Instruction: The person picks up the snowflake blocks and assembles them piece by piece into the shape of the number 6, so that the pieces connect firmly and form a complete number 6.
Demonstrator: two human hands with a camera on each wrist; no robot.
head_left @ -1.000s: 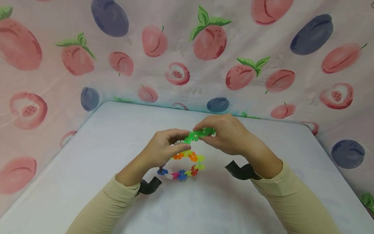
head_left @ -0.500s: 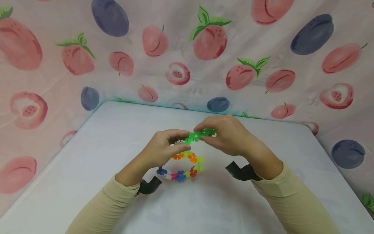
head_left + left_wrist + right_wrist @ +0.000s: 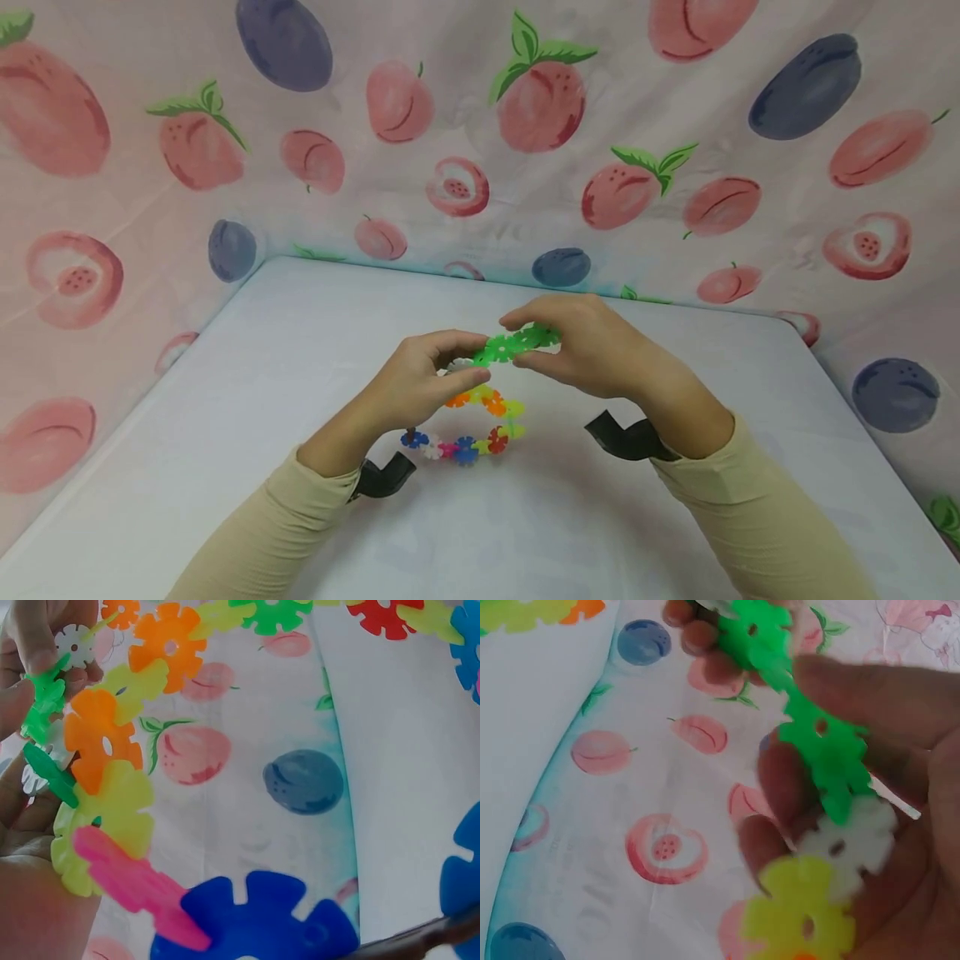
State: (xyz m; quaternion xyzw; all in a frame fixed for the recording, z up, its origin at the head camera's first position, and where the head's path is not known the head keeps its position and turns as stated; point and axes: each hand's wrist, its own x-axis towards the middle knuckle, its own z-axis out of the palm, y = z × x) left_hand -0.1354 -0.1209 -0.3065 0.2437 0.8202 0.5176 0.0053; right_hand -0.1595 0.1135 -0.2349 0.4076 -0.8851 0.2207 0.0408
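1. Pinching from both ends, I have my left hand (image 3: 420, 379) and right hand (image 3: 592, 346) each in a fingertip grip on the green pieces (image 3: 513, 343) at the top of a chain of snowflake-shaped plastic discs (image 3: 480, 417).
2. My left thumb and forefinger curl round the chain's left green end; my right thumb and fingers (image 3: 832, 690) clamp the right green end from above and below.
3. From those green pieces the chain loops downward beneath my hands through orange, yellow, red, blue, pink and white discs, its lower part close to the table (image 3: 225, 433).
4. My beige sleeves (image 3: 757, 517) carry black wrist straps (image 3: 626, 437).
5. Fruit-printed cloth (image 3: 540, 92) hangs behind and beside the table.
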